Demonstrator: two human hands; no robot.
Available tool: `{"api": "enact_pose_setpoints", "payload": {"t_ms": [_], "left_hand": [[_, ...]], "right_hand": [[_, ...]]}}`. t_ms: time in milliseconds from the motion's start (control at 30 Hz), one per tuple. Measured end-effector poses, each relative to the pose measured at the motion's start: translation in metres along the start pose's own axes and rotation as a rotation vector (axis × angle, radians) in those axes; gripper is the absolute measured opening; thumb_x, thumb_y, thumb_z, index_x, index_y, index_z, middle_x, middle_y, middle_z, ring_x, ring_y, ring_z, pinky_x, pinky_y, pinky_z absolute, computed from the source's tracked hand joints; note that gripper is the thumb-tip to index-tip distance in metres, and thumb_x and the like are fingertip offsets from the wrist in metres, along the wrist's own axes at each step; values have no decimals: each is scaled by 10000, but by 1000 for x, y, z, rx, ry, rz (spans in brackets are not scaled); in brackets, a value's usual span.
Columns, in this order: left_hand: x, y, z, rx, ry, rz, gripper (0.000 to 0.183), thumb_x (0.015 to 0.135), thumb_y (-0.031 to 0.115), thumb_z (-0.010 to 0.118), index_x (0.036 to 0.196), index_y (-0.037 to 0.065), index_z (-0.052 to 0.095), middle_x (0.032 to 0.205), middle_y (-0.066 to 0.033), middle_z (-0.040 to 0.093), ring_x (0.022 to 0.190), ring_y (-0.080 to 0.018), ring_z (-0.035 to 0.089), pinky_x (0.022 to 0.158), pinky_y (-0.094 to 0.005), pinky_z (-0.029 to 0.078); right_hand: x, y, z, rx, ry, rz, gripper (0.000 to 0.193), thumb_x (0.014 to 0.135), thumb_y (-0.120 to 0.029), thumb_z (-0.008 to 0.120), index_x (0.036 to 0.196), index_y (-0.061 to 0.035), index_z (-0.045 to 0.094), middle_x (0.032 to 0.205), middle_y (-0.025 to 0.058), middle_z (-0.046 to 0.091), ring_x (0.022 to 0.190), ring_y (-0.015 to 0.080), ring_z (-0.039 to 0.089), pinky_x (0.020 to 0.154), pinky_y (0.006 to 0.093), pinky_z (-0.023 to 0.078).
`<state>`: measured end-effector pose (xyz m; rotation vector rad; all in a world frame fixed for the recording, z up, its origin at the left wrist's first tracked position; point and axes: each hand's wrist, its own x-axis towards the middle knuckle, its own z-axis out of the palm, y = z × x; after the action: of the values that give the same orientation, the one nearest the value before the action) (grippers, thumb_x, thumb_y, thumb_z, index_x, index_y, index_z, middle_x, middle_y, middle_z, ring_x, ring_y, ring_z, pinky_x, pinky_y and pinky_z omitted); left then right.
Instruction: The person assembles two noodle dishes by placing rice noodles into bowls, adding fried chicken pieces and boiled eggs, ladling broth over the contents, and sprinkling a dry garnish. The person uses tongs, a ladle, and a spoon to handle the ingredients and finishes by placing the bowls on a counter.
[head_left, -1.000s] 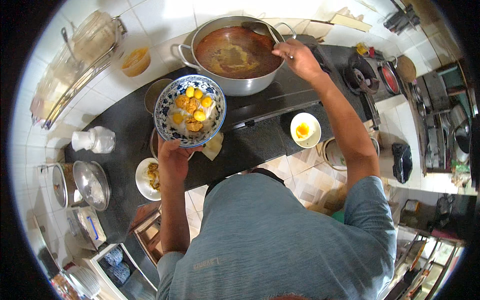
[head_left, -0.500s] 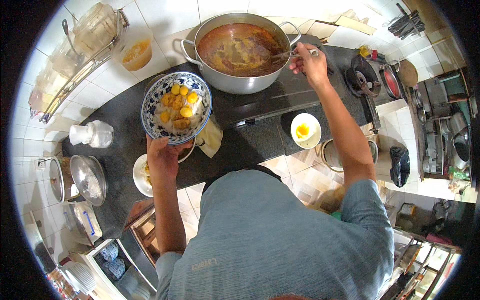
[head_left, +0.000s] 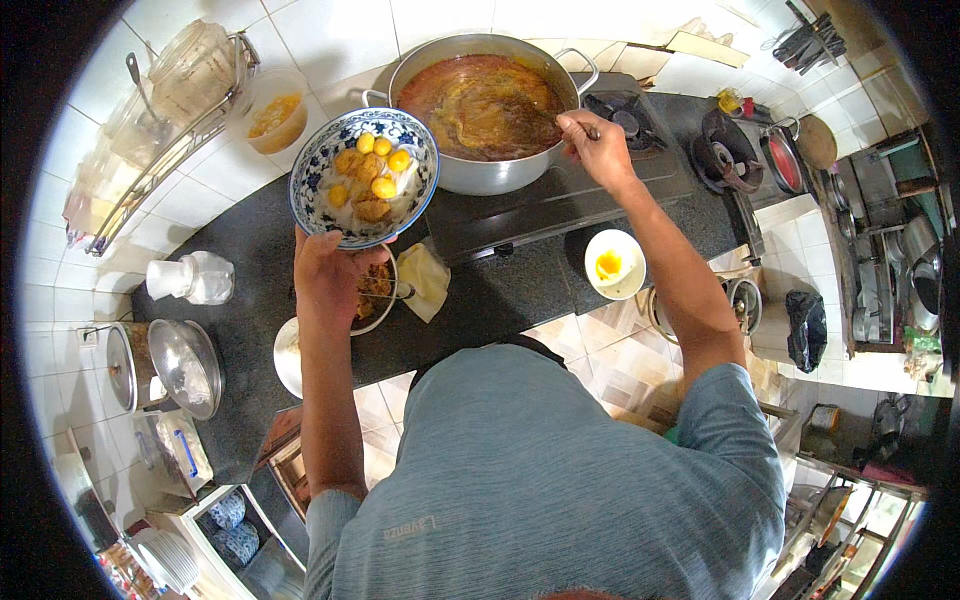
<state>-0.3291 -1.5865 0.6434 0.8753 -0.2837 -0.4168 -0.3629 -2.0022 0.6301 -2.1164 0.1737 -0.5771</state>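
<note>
My left hand [head_left: 330, 275] grips the near rim of a blue-and-white patterned bowl [head_left: 308, 172], raised over the counter at the pot's left. White noodles, small yellow balls like egg yolks and brown chunks lie in it. Closed fingers of my right hand [head_left: 600, 150] hold a ladle [head_left: 592, 132] by its handle at the right rim of a big metal pot [head_left: 495, 178]. The ladle's lower end is hidden in the reddish-brown, oily broth [head_left: 475, 95]. Below the patterned bowl, partly covered by my left arm, stands a bowl of brown pieces [head_left: 377, 283] with a utensil in it.
A pale cloth [head_left: 427, 283] lies beside that lower bowl. Nearer me on the right sits a small white bowl [head_left: 622, 290] with yellow liquid. Gas burners [head_left: 630, 125] are right of the pot. A plastic tub [head_left: 275, 118] of orange food is at the back left.
The patterned bowl has moved slightly right and up, closer to the pot. My right hand has shifted left and down with the ladle, and the broth's surface is swirled.
</note>
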Motion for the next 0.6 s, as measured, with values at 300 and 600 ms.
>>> {"api": "enact_pose_setpoints", "payload": {"t_ms": [300,600], "left_hand": [[18,6,-11,53,37,-15,516,891,79,560,1366,9,373,1226,-263,647,917,-416,747,689,-399,686],[28,19,-7,114,-12,-27,533,902,102,574,1363,-16,334,1179,-278,650,913,-400,749,733,-420,675]], "right_hand": [[-14,-28,-21,611,242,347,322,1047,-301,581,968,10,607,788,176,687,614,242,697,499,336,560],[-28,-107,-53,624,334,284,263,1027,-217,551,966,36,589,793,213,674,594,274,685,485,353,559]]}}
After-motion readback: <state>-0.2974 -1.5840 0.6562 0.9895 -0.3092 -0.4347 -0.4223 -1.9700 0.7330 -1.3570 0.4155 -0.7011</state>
